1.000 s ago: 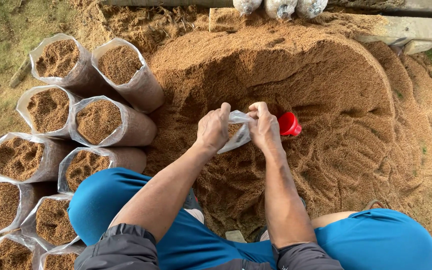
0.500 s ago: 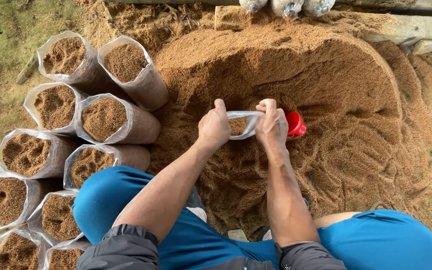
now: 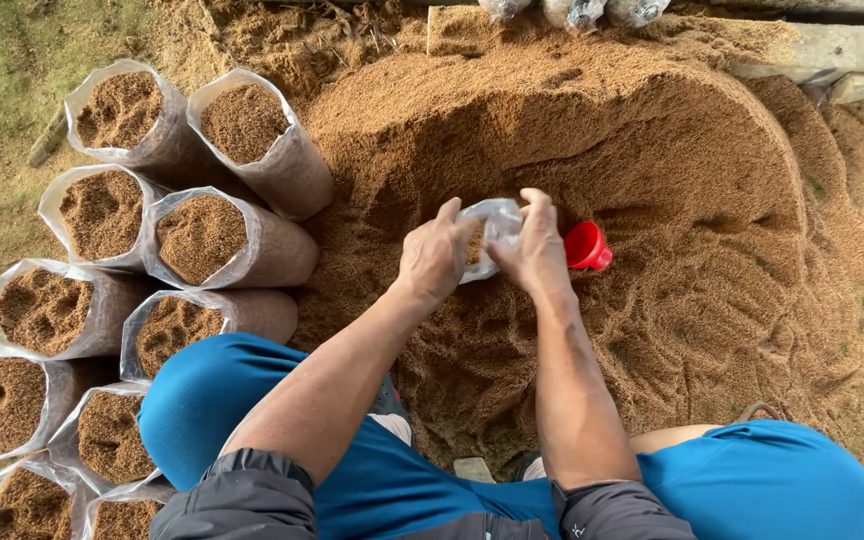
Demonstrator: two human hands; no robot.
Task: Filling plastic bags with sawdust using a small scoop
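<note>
Hands, left (image 3: 434,258) and right (image 3: 537,250), clamp the clear bag (image 3: 492,225) rim over the sawdust heap (image 3: 672,180), red scoop (image 3: 586,246) alongside.

A broad mound of tan sawdust-like material (image 3: 652,200) fills the centre and right of the frame. Down the left side lie filled clear plastic bags (image 3: 202,240), packed with the same brown stuff (open mouths facing up), stacked in two rows. A grey concrete edge (image 3: 832,50) crosses the upper right, and patchy green grass (image 3: 2,100) shows at upper left.
</note>
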